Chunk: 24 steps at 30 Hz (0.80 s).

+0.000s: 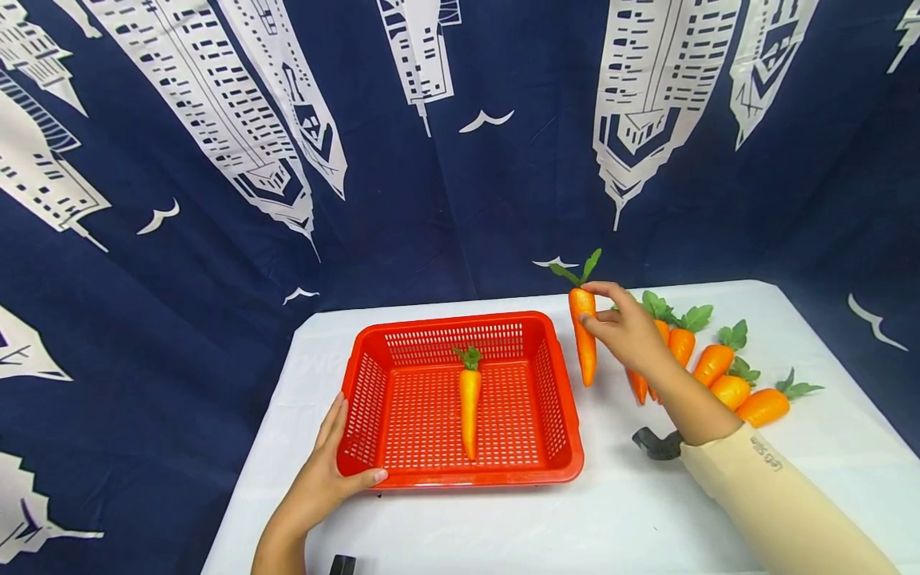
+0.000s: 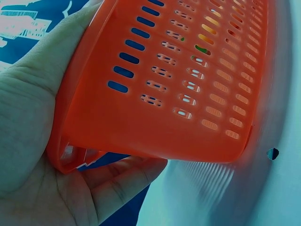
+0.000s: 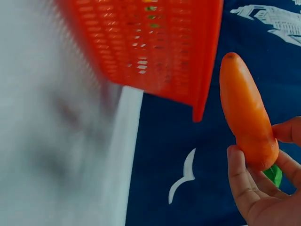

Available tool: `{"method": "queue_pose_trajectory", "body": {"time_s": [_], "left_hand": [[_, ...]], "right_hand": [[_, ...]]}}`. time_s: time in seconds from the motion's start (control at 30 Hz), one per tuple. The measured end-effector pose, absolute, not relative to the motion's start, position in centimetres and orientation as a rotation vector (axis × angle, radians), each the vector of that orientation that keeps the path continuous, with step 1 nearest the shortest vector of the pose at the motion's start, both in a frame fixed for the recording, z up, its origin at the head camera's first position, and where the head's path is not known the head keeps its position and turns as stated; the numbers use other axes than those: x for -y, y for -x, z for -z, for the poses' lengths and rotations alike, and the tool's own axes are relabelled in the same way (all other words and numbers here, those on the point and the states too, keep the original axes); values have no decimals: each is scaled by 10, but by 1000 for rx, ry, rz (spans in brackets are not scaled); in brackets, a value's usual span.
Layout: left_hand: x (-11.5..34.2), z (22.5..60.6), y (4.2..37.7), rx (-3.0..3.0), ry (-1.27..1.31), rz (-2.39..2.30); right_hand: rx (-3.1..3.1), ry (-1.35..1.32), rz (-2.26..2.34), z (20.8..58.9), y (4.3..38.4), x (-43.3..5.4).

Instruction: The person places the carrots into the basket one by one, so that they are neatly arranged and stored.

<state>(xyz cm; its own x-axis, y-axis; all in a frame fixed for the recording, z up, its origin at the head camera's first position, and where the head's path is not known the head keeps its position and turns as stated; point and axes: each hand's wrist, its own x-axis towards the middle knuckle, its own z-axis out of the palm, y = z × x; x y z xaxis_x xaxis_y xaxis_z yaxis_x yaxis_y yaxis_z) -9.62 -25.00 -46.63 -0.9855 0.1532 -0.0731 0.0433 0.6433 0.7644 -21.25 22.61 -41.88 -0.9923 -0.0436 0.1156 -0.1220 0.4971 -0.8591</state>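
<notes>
My right hand [image 1: 625, 327] pinches an orange carrot [image 1: 585, 343] near its leafy top, just right of the red plastic basket [image 1: 460, 481]. The carrot hangs tip down in the head view; its smooth orange body [image 3: 247, 113] and the fingertips round its thick end fill the right of the right wrist view. At the basket's near left corner, my left hand [image 1: 323, 471] grips the rim, thumb over the front edge and fingers along the left side. A single yellow-orange carrot [image 1: 469, 411] lies lengthwise inside the basket, leaves toward the back.
Several more carrots [image 1: 714, 366] with green leaves lie in a row at the right, partly hidden behind my right forearm. The white table [image 1: 618, 511] meets a navy cloth [image 1: 467, 200] with white building prints. A dark strap piece [image 1: 657, 444] shows beneath the right wrist.
</notes>
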Motion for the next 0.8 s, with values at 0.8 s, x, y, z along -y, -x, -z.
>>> {"method": "queue_pose_trajectory", "body": {"time_s": [0.8], "left_hand": [[250,466,95,-2719,-168,-1279]], "right_hand": [[2598,-397,-1614,382,218,-150]]}}
